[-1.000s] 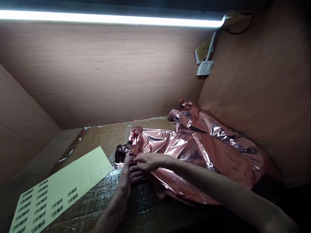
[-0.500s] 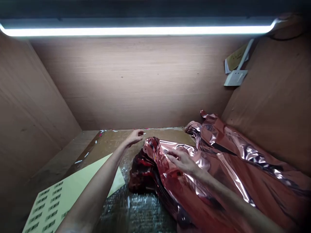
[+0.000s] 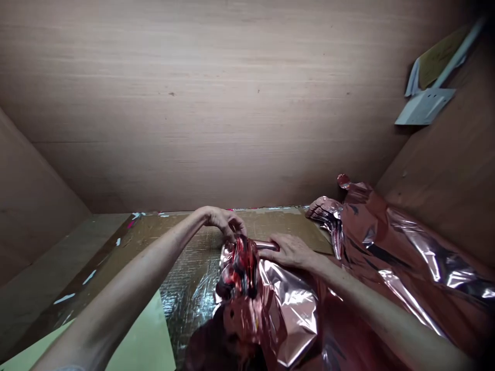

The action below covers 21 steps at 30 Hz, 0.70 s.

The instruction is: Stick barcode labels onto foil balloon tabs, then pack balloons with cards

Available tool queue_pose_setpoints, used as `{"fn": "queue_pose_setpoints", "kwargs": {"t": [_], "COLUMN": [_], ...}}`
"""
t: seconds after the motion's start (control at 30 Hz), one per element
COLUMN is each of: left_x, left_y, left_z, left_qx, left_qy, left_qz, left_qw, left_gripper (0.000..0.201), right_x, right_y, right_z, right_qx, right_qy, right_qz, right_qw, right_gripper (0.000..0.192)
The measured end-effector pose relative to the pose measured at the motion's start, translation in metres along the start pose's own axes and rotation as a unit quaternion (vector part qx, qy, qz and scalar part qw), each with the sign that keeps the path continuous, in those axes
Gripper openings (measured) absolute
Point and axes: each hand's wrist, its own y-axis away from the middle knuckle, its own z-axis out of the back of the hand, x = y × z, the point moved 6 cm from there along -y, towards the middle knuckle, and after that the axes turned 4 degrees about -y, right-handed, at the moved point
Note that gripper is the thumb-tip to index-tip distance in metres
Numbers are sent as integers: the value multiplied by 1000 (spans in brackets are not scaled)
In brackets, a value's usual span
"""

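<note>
Where the wooden back wall point(image 3: 216, 103) meets the surface point(image 3: 181, 242), both hands work at the far end of a rose-gold foil sheet point(image 3: 286, 304). That crumpled sheet lies in the middle of the surface and runs toward the near edge of the view. The left hand point(image 3: 222, 220) comes in from the near left, its fingers curled down and pinching the bunched top of the foil. The right hand point(image 3: 288, 250) lies just beside it on the right, fingers flat and narrow, pressing the foil's far edge down; a small shiny fold shows between thumb and fingers.

Room to move is tight. The back wall stands just behind the hands, a slanted side wall point(image 3: 27, 206) closes the left, and another wooden wall point(image 3: 444, 196) closes the right. Open surface remains on the left, where brown board with bits of torn tape gives way to a silvery padded mat point(image 3: 185, 288) near the foil.

A heap of further foil pieces point(image 3: 386, 247) fills the right side against the wall and crowds the right forearm. A pale green sheet point(image 3: 147, 340) lies at the near left, under the left forearm. High at the far right, a white fitting point(image 3: 425, 105) hangs on the wall with a piece of card point(image 3: 441, 54) behind it.
</note>
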Motion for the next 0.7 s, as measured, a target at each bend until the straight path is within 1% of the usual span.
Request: {"fn": "queue_pose_setpoints", "kwargs": {"t": [0.07,0.13,0.23,0.3,0.33,0.37,0.43,0.5,0.53,0.57,0.63,0.7], "left_x": [2,2,1,0,-1,-1,-1,4,11,19,39,55], "left_y": [6,12,22,31,35,41,55,70,77,83,93,103], "left_z": [-9,-18,-27,-32,-33,-34,-36,-40,-41,-42,-42,-43], "left_qx": [28,32,18,6,-10,-37,-115,-199,-244,-290,-385,-464], "left_qy": [-1,-9,-48,-103,-139,-179,-257,-321,-344,-358,-361,-350], "left_qz": [-7,-25,-57,-71,-78,-88,-121,-154,-159,-153,-119,-69], "left_qw": [1000,999,997,992,987,979,952,913,893,874,841,811], "left_gripper": [40,39,28,30,34,36,35,29,30,32,40,45], "right_x": [2,6,13,17,17,17,17,18,20,22,29,40], "right_y": [2,3,2,2,2,1,-1,-3,-3,-1,8,28], "right_z": [-8,-14,-18,-20,-21,-22,-24,-24,-23,-21,-15,-8], "right_qx": [-3,1,4,3,5,10,30,47,50,46,27,-15], "right_qy": [6,9,15,16,12,8,-1,-1,5,12,30,41], "right_qz": [8,23,54,69,72,74,79,87,88,87,72,47], "right_qw": [1000,1000,998,997,997,997,996,995,995,995,997,998], "right_gripper": [58,59,58,58,57,56,54,54,53,52,47,43]}}
